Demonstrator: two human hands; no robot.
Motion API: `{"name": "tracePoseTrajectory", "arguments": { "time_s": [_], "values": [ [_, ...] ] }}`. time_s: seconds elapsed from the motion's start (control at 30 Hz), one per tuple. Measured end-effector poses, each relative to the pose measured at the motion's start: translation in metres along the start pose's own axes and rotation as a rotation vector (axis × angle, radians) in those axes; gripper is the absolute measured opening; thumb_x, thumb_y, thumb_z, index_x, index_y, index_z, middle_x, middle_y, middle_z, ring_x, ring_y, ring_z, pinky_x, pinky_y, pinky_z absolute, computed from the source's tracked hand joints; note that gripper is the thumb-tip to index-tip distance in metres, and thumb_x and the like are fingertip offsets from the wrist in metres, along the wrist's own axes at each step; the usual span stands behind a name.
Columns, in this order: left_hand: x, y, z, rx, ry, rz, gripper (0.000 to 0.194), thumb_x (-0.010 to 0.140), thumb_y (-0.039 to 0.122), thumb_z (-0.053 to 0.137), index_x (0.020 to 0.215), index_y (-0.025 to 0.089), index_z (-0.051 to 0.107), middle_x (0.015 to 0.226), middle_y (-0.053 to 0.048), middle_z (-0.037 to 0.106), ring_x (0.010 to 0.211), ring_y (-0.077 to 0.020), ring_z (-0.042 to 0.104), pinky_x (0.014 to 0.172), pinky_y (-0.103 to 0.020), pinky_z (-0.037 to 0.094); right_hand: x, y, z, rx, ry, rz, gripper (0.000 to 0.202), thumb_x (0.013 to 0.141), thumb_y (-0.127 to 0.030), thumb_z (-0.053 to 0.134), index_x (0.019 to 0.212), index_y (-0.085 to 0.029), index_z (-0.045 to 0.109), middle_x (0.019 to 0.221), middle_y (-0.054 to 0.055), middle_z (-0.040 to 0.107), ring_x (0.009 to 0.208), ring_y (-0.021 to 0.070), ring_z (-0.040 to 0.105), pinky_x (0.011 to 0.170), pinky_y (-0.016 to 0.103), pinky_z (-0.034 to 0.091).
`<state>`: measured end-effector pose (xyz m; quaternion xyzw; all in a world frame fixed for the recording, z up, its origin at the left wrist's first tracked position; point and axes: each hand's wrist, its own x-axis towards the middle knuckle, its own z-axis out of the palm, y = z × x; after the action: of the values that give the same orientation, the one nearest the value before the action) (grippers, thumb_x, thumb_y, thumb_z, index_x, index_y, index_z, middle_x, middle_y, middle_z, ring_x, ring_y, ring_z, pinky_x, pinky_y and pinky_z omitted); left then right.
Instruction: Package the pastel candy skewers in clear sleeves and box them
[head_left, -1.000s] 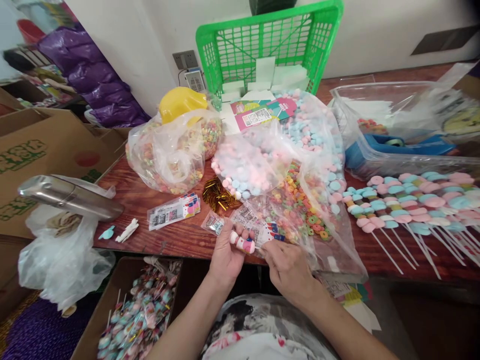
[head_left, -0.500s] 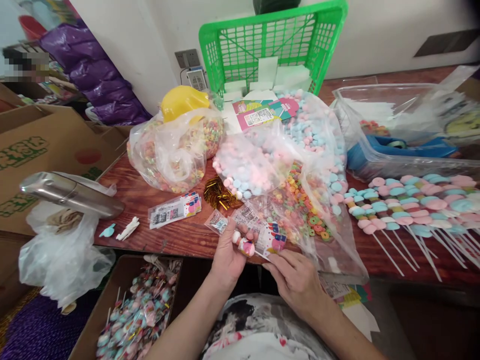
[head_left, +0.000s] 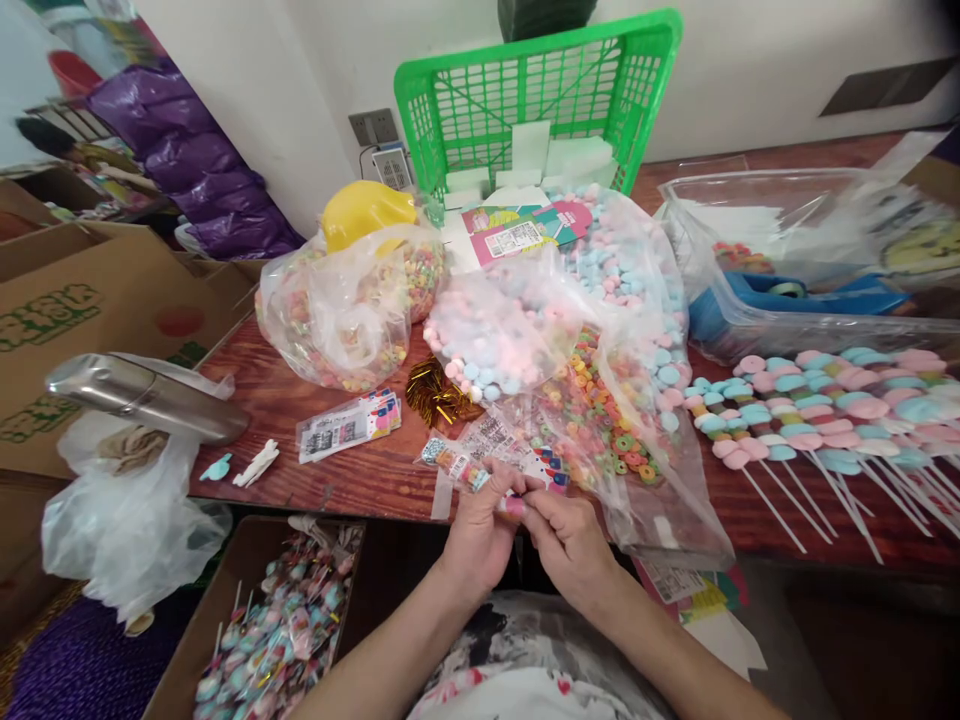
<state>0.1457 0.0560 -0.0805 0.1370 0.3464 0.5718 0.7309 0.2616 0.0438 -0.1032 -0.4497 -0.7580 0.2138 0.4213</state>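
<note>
Just over the table's front edge, my left hand (head_left: 482, 530) is closed around a marshmallow candy skewer in a clear printed bag (head_left: 456, 464). The bag's far end points up and to the left. Close beside it, my right hand (head_left: 568, 532) pinches the near end of the same bag, its fingertips almost touching my left thumb. My fingers hide the stick and the bag's near end. Beyond my hands lie more printed clear bags (head_left: 491, 440). A bunch of gold twist ties (head_left: 439, 392) sits farther back.
A large bag of marshmallows (head_left: 495, 330) and colourful ring candies (head_left: 600, 390) fill the middle. Marshmallow skewers (head_left: 825, 405) lie at right, before a clear bin (head_left: 810, 335). A steel flask (head_left: 150, 395) lies at left. Below is a carton (head_left: 349, 590) of wrapped skewers. A green basket (head_left: 420, 130) stands behind.
The skewer now lies lengthwise in the bag, its candy end farther forward and left. My right hand has moved in beside my left and grips the bag's near end.
</note>
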Motion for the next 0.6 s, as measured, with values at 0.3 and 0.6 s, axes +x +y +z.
{"name": "tracePoseTrajectory", "arguments": {
  "time_s": [0.3, 0.6],
  "values": [
    [-0.002, -0.010, 0.008, 0.090, -0.086, -0.093, 0.041, 0.082, 0.051, 0.064, 0.064, 0.014, 0.058, 0.069, -0.002, 0.059, 0.075, -0.0149, 0.059, 0.077, -0.027, 0.046, -0.003, -0.007, 0.009, -0.023, 0.044, 0.009, 0.031, 0.094, -0.017, 0.040, 0.064, -0.019, 0.049, 0.056, 0.000, 0.051, 0.051, 0.0110, 0.046, 0.052, 0.024, 0.034],
    [-0.004, 0.016, 0.005, 0.397, -0.156, -0.297, 0.027, 0.068, 0.035, 0.073, 0.060, 0.013, 0.058, 0.056, -0.001, 0.060, 0.052, -0.0118, 0.054, 0.050, -0.023, 0.046, 0.003, -0.008, -0.070, -0.196, -0.011, -0.304, 0.037, 0.088, -0.008, 0.051, 0.124, -0.017, 0.056, 0.101, 0.010, 0.068, 0.092, 0.0190, 0.061, 0.080, 0.034, 0.048]
  ]
}}
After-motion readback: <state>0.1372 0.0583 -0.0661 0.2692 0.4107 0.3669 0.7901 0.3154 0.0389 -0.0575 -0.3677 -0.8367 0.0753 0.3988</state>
